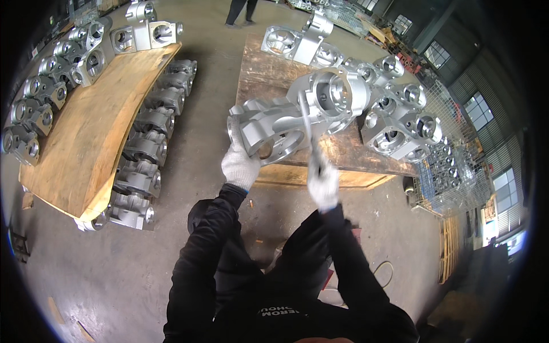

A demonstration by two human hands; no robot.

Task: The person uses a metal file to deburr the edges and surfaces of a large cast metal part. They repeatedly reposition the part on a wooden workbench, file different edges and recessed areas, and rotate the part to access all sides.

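A large silver metal casting [274, 123] with round bored openings rests on the near part of the wooden-topped workbench [254, 71]. My left hand [239, 166], in a white knit glove, grips the casting's near left end, its fingers partly hidden behind the metal. In my right hand [323, 184], also gloved, is a long slim metal tool [305, 114], blurred by motion, so its exact kind is unclear. The tool points away from me, passing in front of the casting beside its large round opening [331, 94]. Whether it touches the metal cannot be told.
More silver castings [394, 128] crowd the bench's right side and far edge. To my left, a plywood sheet [86, 143] lies over a stack of castings [146, 146], with others on top. Wire cages [452, 177] stand at right. A person's legs [241, 12] show beyond the bench.
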